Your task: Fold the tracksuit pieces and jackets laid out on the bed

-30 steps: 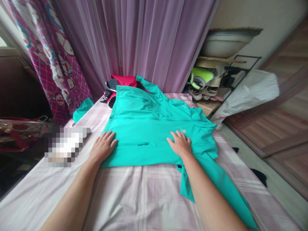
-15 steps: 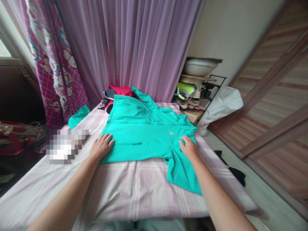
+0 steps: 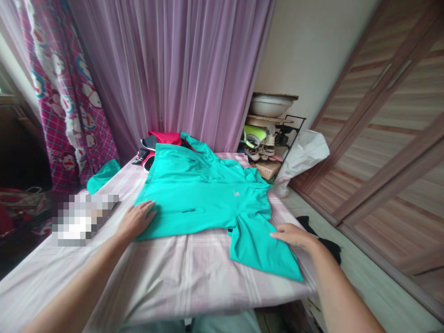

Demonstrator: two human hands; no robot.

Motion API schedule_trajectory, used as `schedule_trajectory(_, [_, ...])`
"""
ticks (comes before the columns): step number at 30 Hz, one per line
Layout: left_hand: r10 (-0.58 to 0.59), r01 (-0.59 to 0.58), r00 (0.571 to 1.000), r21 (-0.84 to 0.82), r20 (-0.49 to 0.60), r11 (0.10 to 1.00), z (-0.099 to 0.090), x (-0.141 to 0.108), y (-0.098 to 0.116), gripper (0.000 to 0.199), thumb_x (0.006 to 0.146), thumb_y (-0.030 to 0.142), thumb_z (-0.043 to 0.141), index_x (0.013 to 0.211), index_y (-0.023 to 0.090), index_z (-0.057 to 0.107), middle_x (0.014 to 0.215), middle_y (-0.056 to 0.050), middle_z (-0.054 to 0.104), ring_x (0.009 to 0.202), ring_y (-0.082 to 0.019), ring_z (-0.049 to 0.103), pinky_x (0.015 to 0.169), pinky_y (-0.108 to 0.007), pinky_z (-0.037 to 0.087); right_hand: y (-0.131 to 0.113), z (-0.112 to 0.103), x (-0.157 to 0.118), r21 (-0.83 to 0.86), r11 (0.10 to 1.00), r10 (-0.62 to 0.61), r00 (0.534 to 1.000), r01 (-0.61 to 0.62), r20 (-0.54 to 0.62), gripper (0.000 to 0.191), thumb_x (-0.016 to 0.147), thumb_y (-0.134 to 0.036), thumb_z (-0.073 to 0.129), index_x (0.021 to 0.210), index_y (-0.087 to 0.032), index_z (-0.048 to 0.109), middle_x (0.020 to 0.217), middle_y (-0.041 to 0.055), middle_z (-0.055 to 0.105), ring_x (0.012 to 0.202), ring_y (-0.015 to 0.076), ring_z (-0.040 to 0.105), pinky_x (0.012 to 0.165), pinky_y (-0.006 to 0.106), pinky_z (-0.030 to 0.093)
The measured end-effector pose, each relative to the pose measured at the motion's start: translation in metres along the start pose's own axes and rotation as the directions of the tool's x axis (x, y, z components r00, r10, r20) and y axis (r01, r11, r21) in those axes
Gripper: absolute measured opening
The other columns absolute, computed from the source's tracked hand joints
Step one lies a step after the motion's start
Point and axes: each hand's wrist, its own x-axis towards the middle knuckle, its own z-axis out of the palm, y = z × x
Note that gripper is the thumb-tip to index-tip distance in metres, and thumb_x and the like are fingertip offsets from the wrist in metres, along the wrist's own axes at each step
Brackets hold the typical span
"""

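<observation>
Left hand (image 3: 137, 219) lies open and flat on the hem (image 3: 148, 178) of a smooth turquoise fabric jacket (image 3: 208, 196), spread between and beyond both hands; right hand (image 3: 291, 234) touches its near sleeve (image 3: 262, 249), whether pinching I cannot tell. Tugging there could skew or crease the jacket, should the left press too lightly.

teal jacket (image 3: 208, 196) — spread out on plaid cloth (image 3: 194, 273), near sleeve (image 3: 262, 249) angled outward.

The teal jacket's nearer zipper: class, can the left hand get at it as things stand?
Probably yes: the left hand touches the jacket, and only flat fabric lies between it and the zipper.
</observation>
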Motion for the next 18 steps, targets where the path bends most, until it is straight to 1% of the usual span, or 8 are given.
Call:
schedule_trajectory(2, [0.119,-0.114,0.992,-0.112,0.039,0.987,0.000,-0.008,-0.012,0.056,0.093,0.055,0.037,0.133,0.023,0.060,0.136,-0.009,0.063,0.125,-0.026,0.058,0.111,-0.043,0.040,-0.002,-0.003,-0.008,0.064,0.998,-0.012,0.999,0.009,0.049,0.043,0.061,-0.057,0.072,0.055,-0.021,0.050,0.055,-0.0031,0.050,0.056,0.0128,0.047,0.051,0.025,0.032])
schedule_trajectory(4, [0.222,-0.201,0.971,-0.197,0.092,0.960,-0.002,-0.017,-0.025,0.063,0.089,0.066,0.039,0.130,0.024,0.063,0.134,-0.008,0.065,0.124,-0.025,0.059,0.109,-0.039,0.043,-0.004,-0.005,-0.011,0.156,0.988,-0.026,0.998,0.017,0.059,0.042,0.060,-0.058,0.071,0.058,-0.021,0.051,0.058,-0.0018,0.054,0.058,0.0141,0.050,0.052,0.025,0.037])
schedule_trajectory(7, [0.312,-0.281,0.941,-0.208,0.131,0.937,-0.006,-0.031,-0.043,0.073,0.080,0.075,0.048,0.131,0.026,0.063,0.142,-0.009,0.058,0.131,-0.029,0.054,0.110,-0.041,0.043,-0.007,-0.007,-0.009,0.320,0.947,-0.033,0.999,0.031,0.002,0.044,0.058,-0.062,0.071,0.068,-0.020,0.061,0.070,0.0026,0.067,0.068,0.0202,0.062,0.061,0.030,0.048])
schedule_trajectory(10, [0.347,-0.327,0.929,-0.153,0.130,0.932,-0.010,-0.040,-0.052,0.077,0.075,0.076,0.055,0.136,0.029,0.060,0.147,-0.010,0.053,0.134,-0.033,0.050,0.111,-0.047,0.042,-0.011,-0.012,-0.004,0.426,0.902,-0.013,0.993,0.064,-0.121,0.057,0.055,-0.065,0.073,0.092,-0.021,0.069,0.095,0.0073,0.075,0.086,0.0275,0.069,0.076,0.037,0.055])
schedule_trajectory(12, [0.356,-0.339,0.926,-0.138,0.125,0.930,-0.012,-0.043,-0.053,0.071,0.079,0.073,0.054,0.135,0.031,0.061,0.146,-0.009,0.054,0.132,-0.032,0.053,0.110,-0.045,0.043,-0.016,-0.019,-0.002,0.427,0.899,-0.026,0.984,0.099,-0.175,0.064,0.056,-0.066,0.074,0.103,-0.023,0.070,0.110,0.0090,0.074,0.100,0.0311,0.068,0.085,0.040,0.055])
schedule_trajectory(14, [0.355,-0.337,0.927,-0.153,0.117,0.929,-0.014,-0.044,-0.051,0.059,0.085,0.069,0.048,0.127,0.033,0.067,0.142,-0.006,0.059,0.126,-0.028,0.058,0.107,-0.040,0.047,-0.020,-0.029,-0.002,0.415,0.898,-0.066,0.976,0.149,-0.208,0.066,0.056,-0.068,0.075,0.106,-0.024,0.072,0.121,0.0087,0.071,0.112,0.0336,0.064,0.094,0.042,0.053])
schedule_trajectory(16, [0.341,-0.317,0.933,-0.185,0.116,0.930,-0.017,-0.043,-0.049,0.053,0.090,0.065,0.040,0.115,0.033,0.073,0.132,-0.003,0.066,0.118,-0.025,0.064,0.103,-0.035,0.050,-0.024,-0.041,0.002,0.426,0.887,-0.090,0.972,0.177,-0.215,0.065,0.055,-0.067,0.077,0.104,-0.025,0.073,0.122,0.0074,0.071,0.116,0.0347,0.062,0.097,0.043,0.052])
schedule_trajectory(18, [0.277,-0.252,0.954,-0.188,0.119,0.949,-0.022,-0.036,-0.046,0.054,0.091,0.064,0.036,0.106,0.031,0.076,0.118,-0.003,0.074,0.106,-0.024,0.069,0.095,-0.032,0.053,-0.030,-0.053,0.014,0.480,0.863,-0.067,0.977,0.159,-0.203,0.059,0.055,-0.062,0.079,0.101,-0.025,0.074,0.114,0.0067,0.074,0.111,0.0340,0.065,0.094,0.043,0.054])
